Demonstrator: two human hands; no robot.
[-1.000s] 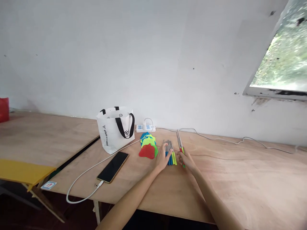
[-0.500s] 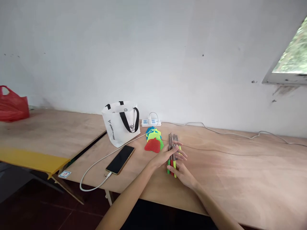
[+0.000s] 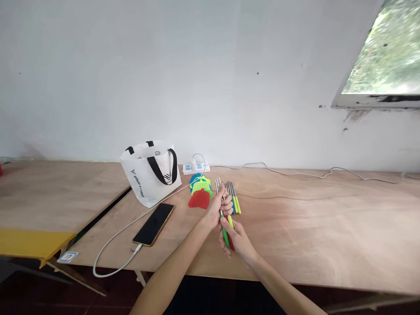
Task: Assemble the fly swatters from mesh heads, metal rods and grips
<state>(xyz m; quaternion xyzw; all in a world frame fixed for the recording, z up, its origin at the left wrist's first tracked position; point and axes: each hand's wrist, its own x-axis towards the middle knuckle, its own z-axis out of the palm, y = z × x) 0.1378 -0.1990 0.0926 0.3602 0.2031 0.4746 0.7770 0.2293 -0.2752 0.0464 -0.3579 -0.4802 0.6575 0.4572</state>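
Observation:
My left hand (image 3: 218, 205) is closed around the metal shafts of a bundle of slim utensils with green, red and yellow handles (image 3: 226, 238). Lower down, my right hand (image 3: 236, 239) grips the same bundle by its handles, thumb on top. The metal ends point away from me, and their exact kind is hard to make out. Just beyond my fingers, several more slim metal utensils with yellow and blue handles (image 3: 236, 204) lie side by side on the table. Left of my hands are overlapping textured pieces in red (image 3: 199, 199), green, yellow and blue.
A white bag with black handles (image 3: 149, 179) stands at the left. In front of it lies a phone (image 3: 154, 225) on a white charging cable (image 3: 113, 234). A power strip (image 3: 196, 169) sits against the wall, its cord running right along the wooden table (image 3: 311, 227).
My hands have closed around the green, red and yellow-handled bundle and moved it left, apart from the other utensils. The camera view has turned slightly right.

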